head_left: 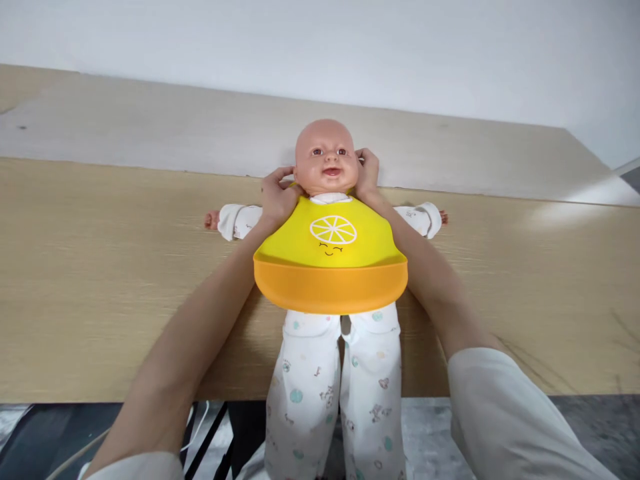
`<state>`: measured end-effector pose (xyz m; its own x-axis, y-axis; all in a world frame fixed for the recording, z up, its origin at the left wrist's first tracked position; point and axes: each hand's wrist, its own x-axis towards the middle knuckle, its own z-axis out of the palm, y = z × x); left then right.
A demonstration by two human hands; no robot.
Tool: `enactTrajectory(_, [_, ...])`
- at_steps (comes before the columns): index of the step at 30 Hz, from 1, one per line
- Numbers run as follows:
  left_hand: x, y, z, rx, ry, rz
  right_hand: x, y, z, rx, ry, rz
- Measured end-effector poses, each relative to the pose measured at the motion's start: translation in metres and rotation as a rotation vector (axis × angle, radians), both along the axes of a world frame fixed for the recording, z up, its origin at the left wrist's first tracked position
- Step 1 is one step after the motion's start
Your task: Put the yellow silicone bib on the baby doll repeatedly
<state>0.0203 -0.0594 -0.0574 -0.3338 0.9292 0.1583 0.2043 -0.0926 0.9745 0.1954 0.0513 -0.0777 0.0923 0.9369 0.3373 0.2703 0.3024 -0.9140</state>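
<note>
A baby doll (327, 143) in white printed clothes lies face up, arms spread, its legs (310, 393) reaching over the table's near edge. On its chest is a yellow bib (295, 233) with a white citrus slice and an orange catch pocket (330, 287). My left hand (280, 195) is bent in at the left side of the doll's neck, closed on the bib's neck strap. At the other side, my right hand (368, 172) curls behind the neck by the strap's other end, fingers closed. The head and neck partly hide the fingertips of both hands and the strap ends.
The doll lies on a light wooden table (125, 280). A paler board (200, 127) runs along the back against a white wall (350, 53). Below the near edge, a dark object (60, 440) and a white cable (200, 423) show at lower left.
</note>
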Motion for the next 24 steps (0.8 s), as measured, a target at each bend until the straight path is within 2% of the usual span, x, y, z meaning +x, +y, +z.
enactTrajectory(4, [0.002, -0.004, 0.005, -0.057, 0.07, 0.024, 0.002, -0.002, 0.001, -0.068, -0.033, -0.065])
enactTrajectory(12, [0.005, -0.01, 0.013, -0.117, 0.158, 0.062, 0.005, -0.013, 0.005, -0.122, -0.047, -0.062])
enactTrajectory(24, [-0.003, -0.003, 0.005, -0.102, 0.134, 0.066, 0.01, -0.011, 0.007, -0.19, -0.144, -0.08])
